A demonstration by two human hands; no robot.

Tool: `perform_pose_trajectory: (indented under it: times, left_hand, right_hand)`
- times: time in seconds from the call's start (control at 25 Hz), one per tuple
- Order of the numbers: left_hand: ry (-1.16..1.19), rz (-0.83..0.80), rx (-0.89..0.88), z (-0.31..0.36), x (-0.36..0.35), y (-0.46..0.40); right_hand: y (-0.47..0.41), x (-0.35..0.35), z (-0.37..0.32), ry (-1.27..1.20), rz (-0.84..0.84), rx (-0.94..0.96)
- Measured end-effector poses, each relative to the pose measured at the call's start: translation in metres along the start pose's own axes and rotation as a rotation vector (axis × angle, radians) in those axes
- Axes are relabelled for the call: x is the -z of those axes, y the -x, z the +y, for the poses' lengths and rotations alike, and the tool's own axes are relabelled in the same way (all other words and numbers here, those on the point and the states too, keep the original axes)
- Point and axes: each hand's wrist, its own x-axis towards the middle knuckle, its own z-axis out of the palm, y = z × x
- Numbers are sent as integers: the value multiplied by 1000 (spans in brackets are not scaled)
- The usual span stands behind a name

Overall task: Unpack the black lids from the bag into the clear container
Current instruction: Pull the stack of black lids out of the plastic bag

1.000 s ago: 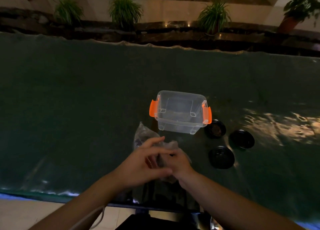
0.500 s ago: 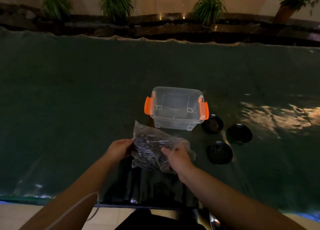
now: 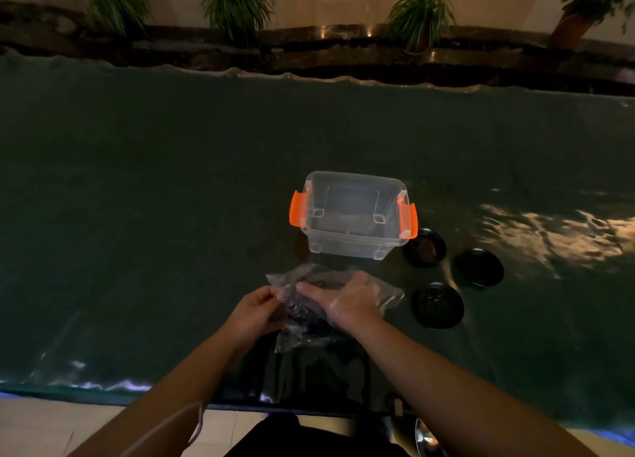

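A clear plastic bag (image 3: 302, 333) with dark lids inside lies near the table's front edge. My left hand (image 3: 252, 310) pinches the bag's left edge. My right hand (image 3: 347, 298) is inside the bag's mouth, covered by the film, its fingers reaching left over the dark lids; whether it grips one I cannot tell. Just behind the bag stands the clear container (image 3: 354, 247) with orange latches, open and with no lids in it. Three black lids lie on the table to its right: one (image 3: 426, 248) beside the container, one (image 3: 478, 268) further right, one (image 3: 438, 305) nearest me.
The table (image 3: 137, 216) is covered by a dark green sheet with a glossy film, with a bright reflection at the right. Beyond the far edge runs a dark ledge with potted plants (image 3: 237, 2). The floor shows below the front edge.
My right hand has gone from gripping the bag's outside to reaching into its mouth. My left hand has shifted right along the bag's edge. The bag has flattened.
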Motion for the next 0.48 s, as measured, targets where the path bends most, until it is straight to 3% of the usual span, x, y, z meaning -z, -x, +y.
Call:
perform_pose_trajectory:
  times: [0.08,0.28,0.4,0.48]
  left_hand:
    - [45,5,16,-8,-4,2]
    - [62,63,36,-11,-4,2]
    - [87,59,79,-7,-1,3]
    - [87,70,119,-7,0,3]
  right_hand:
    - [1,0,0,73,-6,49]
    - [-19,11,13,-95,-143,195]
    - [-18,22,20,307,-113,276]
    - [-14,29,21,589,0,539]
